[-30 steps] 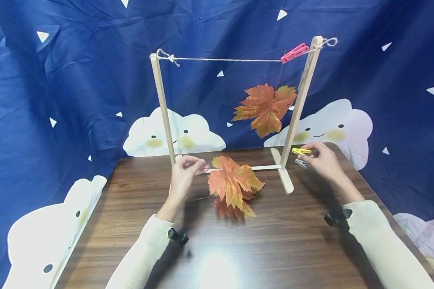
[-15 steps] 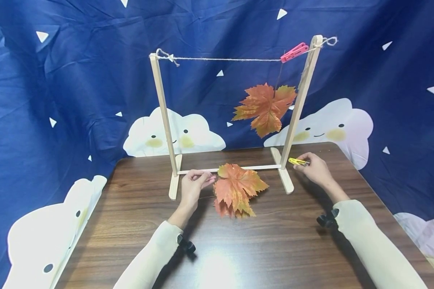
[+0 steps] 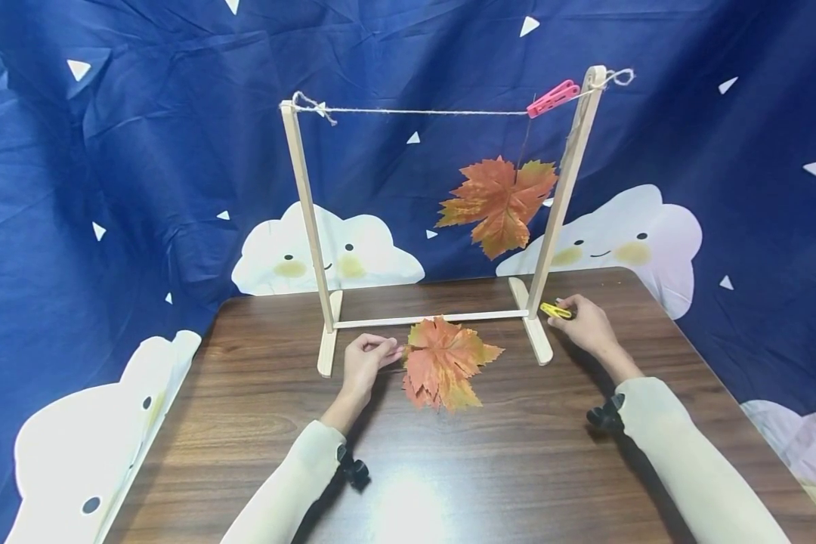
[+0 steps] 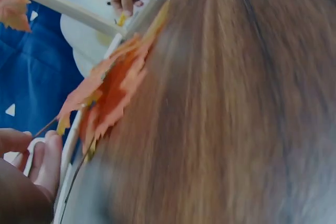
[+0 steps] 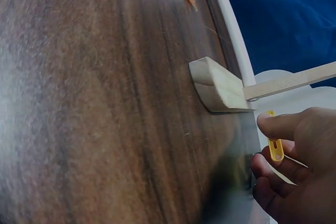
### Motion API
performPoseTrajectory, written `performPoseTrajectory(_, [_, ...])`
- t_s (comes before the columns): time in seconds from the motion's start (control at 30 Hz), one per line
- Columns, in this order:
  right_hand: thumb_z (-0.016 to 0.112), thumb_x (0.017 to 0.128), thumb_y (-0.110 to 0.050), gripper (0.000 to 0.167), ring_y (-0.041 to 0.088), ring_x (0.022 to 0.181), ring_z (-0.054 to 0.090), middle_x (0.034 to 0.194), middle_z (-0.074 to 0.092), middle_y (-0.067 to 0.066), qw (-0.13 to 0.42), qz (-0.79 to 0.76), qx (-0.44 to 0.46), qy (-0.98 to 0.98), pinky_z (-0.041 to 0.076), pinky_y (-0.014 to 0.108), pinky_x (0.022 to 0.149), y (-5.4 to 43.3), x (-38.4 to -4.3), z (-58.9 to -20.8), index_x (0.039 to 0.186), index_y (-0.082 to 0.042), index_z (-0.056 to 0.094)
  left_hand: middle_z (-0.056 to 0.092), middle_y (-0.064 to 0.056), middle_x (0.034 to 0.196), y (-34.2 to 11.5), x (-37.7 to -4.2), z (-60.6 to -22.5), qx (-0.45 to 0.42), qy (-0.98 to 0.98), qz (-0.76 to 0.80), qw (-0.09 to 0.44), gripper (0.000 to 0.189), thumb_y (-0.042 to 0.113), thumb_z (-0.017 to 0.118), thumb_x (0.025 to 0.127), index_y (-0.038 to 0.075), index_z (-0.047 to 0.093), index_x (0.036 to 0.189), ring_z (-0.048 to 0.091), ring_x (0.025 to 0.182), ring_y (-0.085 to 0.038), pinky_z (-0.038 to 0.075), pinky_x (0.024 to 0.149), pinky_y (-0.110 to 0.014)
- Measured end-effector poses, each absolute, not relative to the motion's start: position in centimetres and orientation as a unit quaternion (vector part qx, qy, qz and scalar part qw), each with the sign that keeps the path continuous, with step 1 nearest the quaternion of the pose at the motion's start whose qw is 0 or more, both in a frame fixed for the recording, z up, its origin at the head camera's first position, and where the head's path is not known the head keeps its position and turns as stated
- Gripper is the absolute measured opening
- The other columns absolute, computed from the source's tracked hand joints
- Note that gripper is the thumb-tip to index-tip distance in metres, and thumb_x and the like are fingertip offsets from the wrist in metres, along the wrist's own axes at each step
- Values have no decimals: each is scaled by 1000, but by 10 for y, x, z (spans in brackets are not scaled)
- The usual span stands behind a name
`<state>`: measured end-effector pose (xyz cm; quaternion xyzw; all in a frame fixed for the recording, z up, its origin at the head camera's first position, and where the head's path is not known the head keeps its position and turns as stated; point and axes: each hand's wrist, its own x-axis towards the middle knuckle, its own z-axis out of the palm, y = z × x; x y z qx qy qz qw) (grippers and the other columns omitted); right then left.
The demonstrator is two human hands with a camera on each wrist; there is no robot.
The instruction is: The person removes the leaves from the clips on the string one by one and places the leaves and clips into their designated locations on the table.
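Note:
My left hand [image 3: 366, 366] pinches the thin stem of an orange maple leaf [image 3: 442, 351] between thumb and fingertips. In the left wrist view, that leaf slants close over a second maple leaf [image 4: 118, 103], whose dark stem trails along the table. A yellow clothespin [image 3: 555, 310] is pinched between the thumb and fingers of my right hand [image 3: 588, 326], just right of the frame's foot. In the right wrist view the yellow clothespin [image 5: 275, 148] stands out below the thumb. A pale grey clothespin seen earlier is not distinguishable now.
A wooden frame [image 3: 557, 219] stands at the back of the brown table [image 3: 503, 468], with a string [image 3: 415, 112] tied across its top. A pink clothespin [image 3: 553, 99] on the string holds a hanging maple leaf [image 3: 503, 200]. Behind hangs a blue cloth [image 3: 143, 151] with clouds.
My left hand has come nearer and slightly right, lowering its leaf over the other one. My right hand has moved down and left with the yellow clothespin, while the grey clothespin has gone from sight.

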<state>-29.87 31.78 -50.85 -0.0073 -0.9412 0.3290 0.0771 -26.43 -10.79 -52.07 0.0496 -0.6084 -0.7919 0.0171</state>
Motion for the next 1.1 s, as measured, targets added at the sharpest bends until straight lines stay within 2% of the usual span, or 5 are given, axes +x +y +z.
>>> performPoseTrajectory(0.13, [77,96,-23,47,49,107,63,120,65,36,69,316,-15,-946,50,62,91,319,-301,-512,127,9,61,75,-35,104,-114,-267,-523,51,-672,-739,9,4,-8,70,94,-6,67,94,81,84,-33,66,85,-42])
performPoseTrajectory(0.33, [76,96,-24,46,51,110,63,122,65,35,63,297,-25,-952,50,64,91,321,-301,-517,127,8,61,79,-10,81,-126,-270,-525,42,-841,-539,17,16,21,81,89,5,79,89,72,68,-17,57,64,-27])
performPoseTrajectory(0.47, [76,96,-23,43,51,111,63,121,65,33,63,286,-32,-956,50,65,90,320,-301,-519,124,6,62,77,0,72,-131,-269,-524,29,-898,-438,20,14,27,81,88,13,83,87,65,64,-12,50,65,-27])
performPoseTrajectory(0.87, [76,96,-27,44,46,105,63,117,61,29,69,279,-29,-957,52,60,81,319,-303,-523,124,4,63,80,-11,77,-143,-274,-518,-7,-920,-392,12,17,13,72,87,10,84,99,71,64,-19,54,69,-31])
performPoseTrajectory(1.1, [69,101,-25,35,47,109,64,117,64,29,91,295,-29,-951,50,64,89,319,-303,-519,121,4,66,79,-11,102,-147,-277,-499,18,-912,-408,23,17,22,70,95,11,81,101,69,90,-26,53,85,-40])
